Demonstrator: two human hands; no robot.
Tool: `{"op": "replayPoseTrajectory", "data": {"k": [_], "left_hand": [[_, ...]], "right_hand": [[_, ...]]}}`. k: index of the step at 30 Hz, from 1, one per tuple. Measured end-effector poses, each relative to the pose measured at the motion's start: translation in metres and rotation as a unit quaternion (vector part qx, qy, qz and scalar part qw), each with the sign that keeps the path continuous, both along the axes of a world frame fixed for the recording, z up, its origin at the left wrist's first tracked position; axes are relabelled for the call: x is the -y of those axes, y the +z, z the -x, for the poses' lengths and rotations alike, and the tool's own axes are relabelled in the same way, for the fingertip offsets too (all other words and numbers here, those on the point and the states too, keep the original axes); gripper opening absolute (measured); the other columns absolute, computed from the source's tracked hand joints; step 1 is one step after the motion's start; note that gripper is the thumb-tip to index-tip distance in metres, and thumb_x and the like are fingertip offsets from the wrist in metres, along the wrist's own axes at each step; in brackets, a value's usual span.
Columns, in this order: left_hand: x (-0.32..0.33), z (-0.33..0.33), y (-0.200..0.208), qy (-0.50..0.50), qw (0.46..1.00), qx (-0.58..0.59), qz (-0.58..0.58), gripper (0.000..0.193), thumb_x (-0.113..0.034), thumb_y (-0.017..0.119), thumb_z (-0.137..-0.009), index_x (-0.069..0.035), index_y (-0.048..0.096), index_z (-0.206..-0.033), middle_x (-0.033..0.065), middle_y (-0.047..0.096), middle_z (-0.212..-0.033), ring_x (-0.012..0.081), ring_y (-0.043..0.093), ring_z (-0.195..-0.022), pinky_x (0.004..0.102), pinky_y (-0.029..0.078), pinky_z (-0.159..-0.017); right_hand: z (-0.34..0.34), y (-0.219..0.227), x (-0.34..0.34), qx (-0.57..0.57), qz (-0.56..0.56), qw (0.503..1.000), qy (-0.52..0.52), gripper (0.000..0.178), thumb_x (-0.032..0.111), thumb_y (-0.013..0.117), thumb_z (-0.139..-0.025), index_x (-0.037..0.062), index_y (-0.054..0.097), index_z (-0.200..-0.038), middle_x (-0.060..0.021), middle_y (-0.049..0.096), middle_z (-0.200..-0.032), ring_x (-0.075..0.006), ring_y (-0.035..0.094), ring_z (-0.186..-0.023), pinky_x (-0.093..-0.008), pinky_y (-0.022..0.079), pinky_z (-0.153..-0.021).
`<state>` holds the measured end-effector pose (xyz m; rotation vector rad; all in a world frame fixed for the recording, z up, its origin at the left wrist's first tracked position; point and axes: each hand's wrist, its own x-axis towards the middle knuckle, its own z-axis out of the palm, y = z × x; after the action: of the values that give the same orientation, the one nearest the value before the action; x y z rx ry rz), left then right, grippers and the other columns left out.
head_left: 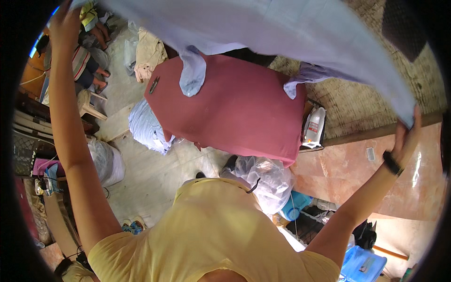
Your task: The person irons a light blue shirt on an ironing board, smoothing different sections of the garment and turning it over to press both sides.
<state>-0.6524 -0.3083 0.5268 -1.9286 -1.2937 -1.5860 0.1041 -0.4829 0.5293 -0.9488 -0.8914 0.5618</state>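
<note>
A light blue shirt point(282, 28) is stretched wide in the air between my two raised hands, blurred by motion along its edge. Its two sleeves hang down over an ironing board point(235, 108) covered in maroon cloth. At the upper left, my left hand point(65, 23) is closed on one end of the shirt, its fingertips partly cut off by the picture's rim. My right hand point(408, 136), with a black band on the wrist, pinches the other end at far right. A white iron point(314, 126) rests on a stand at the board's right end.
A small dark tool point(153, 85) lies on the board's left part. Blue folded clothes point(146, 126) are heaped left of it, beige cloth point(149, 54) behind. Clear plastic bags point(263, 181) lie near my legs. Other people point(84, 61) sit at far left.
</note>
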Motion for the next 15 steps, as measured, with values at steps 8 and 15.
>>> {"op": "replayPoseTrajectory", "data": {"k": [8, 15], "left_hand": [[0.191, 0.000, -0.279, -0.251, 0.869, 0.116, 0.411, 0.016, -0.007, 0.058, -0.086, 0.000, 0.070, -0.091, 0.0130, 0.072, -0.100, 0.0265, 0.064, -0.106, 0.0472, 0.042, -0.107], [0.291, 0.028, -0.506, -0.132, 0.805, 0.197, 0.545, 0.033, 0.013, 0.058, -0.070, -0.004, 0.073, -0.093, 0.0150, 0.068, -0.115, 0.0329, 0.056, -0.121, 0.0425, 0.040, -0.107]], "right_hand": [[0.085, -0.278, 0.166, -0.023, 0.402, 0.910, 0.100, 0.043, 0.010, 0.072, -0.086, -0.0014, 0.058, -0.125, -0.0056, 0.065, -0.112, -0.0147, 0.061, -0.100, -0.0307, 0.050, -0.088], [0.106, -0.496, 0.255, -0.041, 0.539, 0.839, 0.060, 0.031, -0.001, 0.075, -0.079, 0.0009, 0.057, -0.104, -0.0096, 0.067, -0.085, -0.0118, 0.057, -0.062, -0.0268, 0.043, -0.053]]}}
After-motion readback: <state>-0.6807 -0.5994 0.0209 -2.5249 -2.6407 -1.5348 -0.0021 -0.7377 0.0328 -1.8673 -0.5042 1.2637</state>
